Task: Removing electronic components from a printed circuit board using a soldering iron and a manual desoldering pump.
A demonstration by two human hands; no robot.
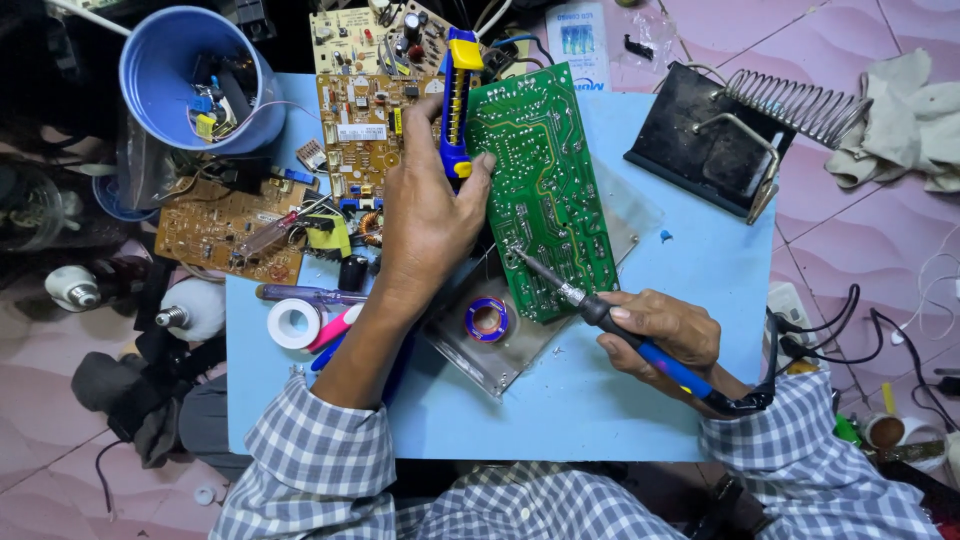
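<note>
Your left hand [425, 215] clamps the pump [457, 105] against the green board [545, 190], propped on the blue table [600, 400]; right hand [665, 335] closed on the iron [600, 315]: board light, stiff, brittle—hold by edges.

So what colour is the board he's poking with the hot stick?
Green circuit board, clearest in the head view.

1. The circuit board [545, 190] is green with pale traces.
2. The desoldering pump [458, 105] is blue and yellow.
3. The soldering iron [640, 345] has a blue handle.
4. The tabletop [640, 420] is light blue.
5. The sleeves [320, 470] are blue-and-white checked.
6. The bucket [170, 60] is blue.
7. The other boards [225, 230] are tan-brown.
</note>
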